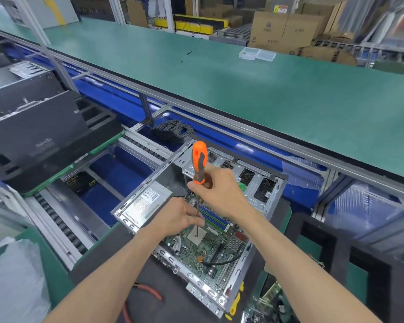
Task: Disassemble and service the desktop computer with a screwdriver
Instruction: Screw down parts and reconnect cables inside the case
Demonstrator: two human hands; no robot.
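Open silver-metal desktop computer case (149, 194) exposed its green motherboard (210, 248); right hand (219, 192) gripped the orange-handled screwdriver (199, 163), left hand (180, 215) pinching its shaft.

Long steel shaft of orange-and-grey screwdriver (199, 162) partly hidden behind left hand (179, 216). Red-handled pliers (147, 290) mostly covered by left forearm. Motherboard labels too small to read.

Long green workbench (289, 94), cardboard boxes (287, 29) stacked behind
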